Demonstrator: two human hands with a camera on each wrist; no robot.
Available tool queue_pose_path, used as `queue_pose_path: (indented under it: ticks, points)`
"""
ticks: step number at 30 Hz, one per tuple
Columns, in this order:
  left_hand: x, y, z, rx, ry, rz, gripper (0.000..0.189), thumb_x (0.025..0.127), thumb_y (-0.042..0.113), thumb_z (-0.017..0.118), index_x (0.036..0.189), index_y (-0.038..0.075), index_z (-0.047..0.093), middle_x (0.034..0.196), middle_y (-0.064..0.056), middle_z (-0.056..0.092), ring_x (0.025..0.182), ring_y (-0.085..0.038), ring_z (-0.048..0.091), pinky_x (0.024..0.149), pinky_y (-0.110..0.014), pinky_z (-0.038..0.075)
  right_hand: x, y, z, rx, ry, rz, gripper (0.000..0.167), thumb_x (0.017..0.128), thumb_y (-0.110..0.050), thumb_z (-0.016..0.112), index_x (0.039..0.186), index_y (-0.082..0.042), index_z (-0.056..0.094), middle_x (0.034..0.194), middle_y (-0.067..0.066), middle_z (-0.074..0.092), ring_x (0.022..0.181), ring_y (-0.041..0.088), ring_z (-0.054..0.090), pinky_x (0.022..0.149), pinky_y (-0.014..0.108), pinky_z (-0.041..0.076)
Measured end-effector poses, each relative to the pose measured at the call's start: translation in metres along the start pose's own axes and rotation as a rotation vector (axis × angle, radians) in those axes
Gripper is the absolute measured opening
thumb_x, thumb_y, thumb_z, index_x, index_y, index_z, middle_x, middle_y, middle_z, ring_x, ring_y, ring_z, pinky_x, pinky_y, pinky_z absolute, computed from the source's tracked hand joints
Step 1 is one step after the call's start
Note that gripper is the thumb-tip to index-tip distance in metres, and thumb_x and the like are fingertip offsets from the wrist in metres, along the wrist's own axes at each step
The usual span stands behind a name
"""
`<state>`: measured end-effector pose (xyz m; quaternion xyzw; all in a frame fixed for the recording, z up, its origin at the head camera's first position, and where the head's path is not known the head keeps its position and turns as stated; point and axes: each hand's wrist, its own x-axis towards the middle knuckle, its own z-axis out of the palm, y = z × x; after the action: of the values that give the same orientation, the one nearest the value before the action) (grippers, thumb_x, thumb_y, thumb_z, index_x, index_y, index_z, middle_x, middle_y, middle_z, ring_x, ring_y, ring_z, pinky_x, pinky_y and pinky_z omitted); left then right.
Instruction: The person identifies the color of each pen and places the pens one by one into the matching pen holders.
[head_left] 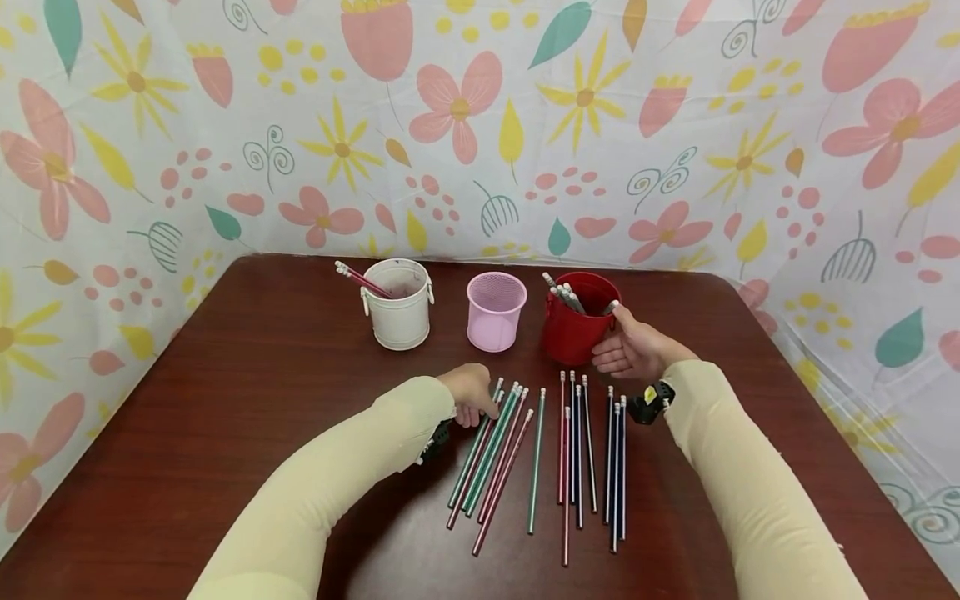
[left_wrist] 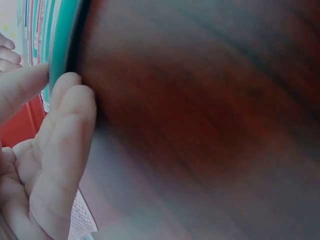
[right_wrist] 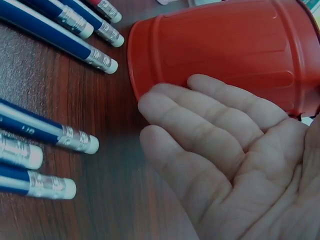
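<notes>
My left hand (head_left: 471, 393) is at the eraser end of the leftmost pencils, with thumb and fingertips pinching a green pencil (left_wrist: 61, 40). Beside it lie several green pencils (head_left: 491, 454) and dark red pencils (head_left: 504, 483). Straight fingers of my right hand (right_wrist: 215, 135) lie along the side of a red bucket (right_wrist: 225, 50). In the head view the right thumb reaches the bucket's rim, beside a white eraser tip (head_left: 613, 307); whether it touches that tip is unclear. Several pencils (head_left: 566, 296) stand in the bucket, eraser ends up.
A pink mesh cup (head_left: 495, 321) stands at the middle back. Left of it is a white bucket (head_left: 401, 321) with red pencils (head_left: 363, 279) leaning out. Several dark blue pencils (head_left: 615, 475) lie on the brown table (head_left: 225, 417) below the red bucket. A flowered cloth (head_left: 457, 167) hangs behind.
</notes>
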<state>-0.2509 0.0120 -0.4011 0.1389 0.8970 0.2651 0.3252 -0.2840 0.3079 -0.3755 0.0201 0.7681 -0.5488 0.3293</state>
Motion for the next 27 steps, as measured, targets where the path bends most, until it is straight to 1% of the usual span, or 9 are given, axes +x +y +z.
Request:
queue_pose_path:
  ticks: [3, 6, 10, 13, 15, 18, 20, 22, 27]
  points:
    - [-0.002, -0.003, -0.002, 0.0, -0.002, 0.011, 0.022, 0.085, 0.013, 0.068, 0.071, -0.004, 0.064, 0.061, -0.012, 0.066, 0.054, -0.023, 0.065, 0.053, -0.031, 0.056, -0.001, 0.0, 0.001, -0.019, 0.02, -0.003, 0.101, 0.092, -0.063, -0.005, 0.138, 0.023, 0.023, 0.139, 0.037, 0.031, 0.123, 0.039, 0.049, 0.111, 0.053, 0.024]
    - [-0.002, -0.008, -0.006, 0.0, 0.01, 0.027, 0.022, 0.085, 0.013, 0.068, 0.07, -0.003, 0.065, 0.06, -0.012, 0.066, 0.053, -0.021, 0.064, 0.052, -0.031, 0.055, -0.002, -0.001, 0.003, -0.032, 0.043, -0.005, 0.101, 0.092, -0.063, -0.005, 0.138, 0.024, 0.022, 0.14, 0.038, 0.03, 0.126, 0.043, 0.044, 0.11, 0.054, 0.024]
    - [-0.004, -0.013, -0.013, -0.065, 0.07, 0.068, 0.02, 0.085, 0.011, 0.066, 0.069, -0.003, 0.066, 0.059, -0.009, 0.065, 0.051, -0.017, 0.063, 0.051, -0.029, 0.055, -0.002, -0.001, 0.004, -0.037, 0.049, -0.005, 0.102, 0.092, -0.063, -0.006, 0.138, 0.024, 0.02, 0.14, 0.038, 0.029, 0.131, 0.047, 0.034, 0.11, 0.054, 0.025]
    - [-0.01, -0.015, -0.018, -0.193, 0.123, 0.11, 0.017, 0.085, 0.008, 0.065, 0.075, -0.004, 0.068, 0.061, -0.006, 0.063, 0.053, -0.015, 0.063, 0.053, -0.029, 0.056, -0.002, -0.001, 0.004, -0.049, 0.042, -0.003, 0.103, 0.092, -0.064, -0.006, 0.138, 0.024, 0.021, 0.139, 0.038, 0.03, 0.13, 0.047, 0.035, 0.11, 0.054, 0.026]
    - [-0.014, -0.016, -0.021, -0.313, 0.143, 0.137, 0.014, 0.086, 0.007, 0.063, 0.082, -0.006, 0.069, 0.064, -0.006, 0.062, 0.055, -0.014, 0.062, 0.054, -0.03, 0.056, -0.002, -0.001, 0.004, -0.055, 0.04, 0.003, 0.104, 0.091, -0.065, -0.006, 0.138, 0.023, 0.023, 0.138, 0.038, 0.032, 0.129, 0.046, 0.038, 0.11, 0.053, 0.026]
    - [-0.02, -0.016, -0.026, -0.519, 0.167, 0.164, 0.013, 0.087, 0.003, 0.061, 0.092, -0.007, 0.066, 0.074, -0.012, 0.066, 0.055, -0.013, 0.061, 0.056, -0.031, 0.056, -0.001, 0.0, 0.003, -0.065, 0.037, 0.006, 0.106, 0.09, -0.066, -0.007, 0.138, 0.023, 0.025, 0.137, 0.037, 0.035, 0.128, 0.044, 0.041, 0.11, 0.053, 0.027]
    - [-0.024, -0.015, -0.03, -0.629, 0.189, 0.187, 0.014, 0.087, 0.001, 0.06, 0.096, -0.009, 0.063, 0.082, -0.018, 0.068, 0.056, -0.012, 0.061, 0.055, -0.029, 0.056, -0.001, 0.0, 0.003, -0.066, 0.038, -0.001, 0.106, 0.09, -0.067, -0.007, 0.137, 0.023, 0.026, 0.137, 0.037, 0.035, 0.127, 0.044, 0.042, 0.109, 0.054, 0.027]
    - [-0.03, -0.012, -0.034, -0.683, 0.216, 0.211, 0.016, 0.086, -0.001, 0.061, 0.099, -0.01, 0.06, 0.085, -0.018, 0.069, 0.056, -0.011, 0.061, 0.054, -0.027, 0.055, -0.001, -0.001, 0.003, -0.069, 0.042, -0.008, 0.107, 0.09, -0.067, -0.006, 0.137, 0.023, 0.027, 0.137, 0.037, 0.036, 0.126, 0.044, 0.043, 0.109, 0.054, 0.027]
    - [-0.048, -0.006, -0.045, -0.685, 0.248, 0.282, 0.017, 0.082, -0.004, 0.064, 0.097, -0.007, 0.059, 0.075, -0.005, 0.064, 0.059, -0.012, 0.062, 0.053, -0.024, 0.053, -0.002, -0.002, 0.001, -0.078, 0.049, -0.003, 0.103, 0.092, -0.065, -0.004, 0.137, 0.023, 0.026, 0.137, 0.037, 0.034, 0.127, 0.045, 0.041, 0.11, 0.054, 0.025]
